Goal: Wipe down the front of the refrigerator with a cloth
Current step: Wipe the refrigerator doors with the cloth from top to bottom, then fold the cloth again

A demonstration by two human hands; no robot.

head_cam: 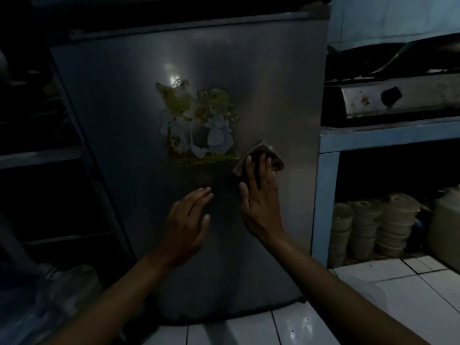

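We wipe the fridge door (124, 120).
Our right hand (261, 202) presses the brown cloth (273, 160) flat, fingers straight; our left hand (186, 227) seems open, just beside.

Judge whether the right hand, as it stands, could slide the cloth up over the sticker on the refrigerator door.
Probably yes. The right hand presses the cloth flat on the refrigerator door, just below and right of the sticker. Nothing lies between them; the left hand sits lower, out of that path.
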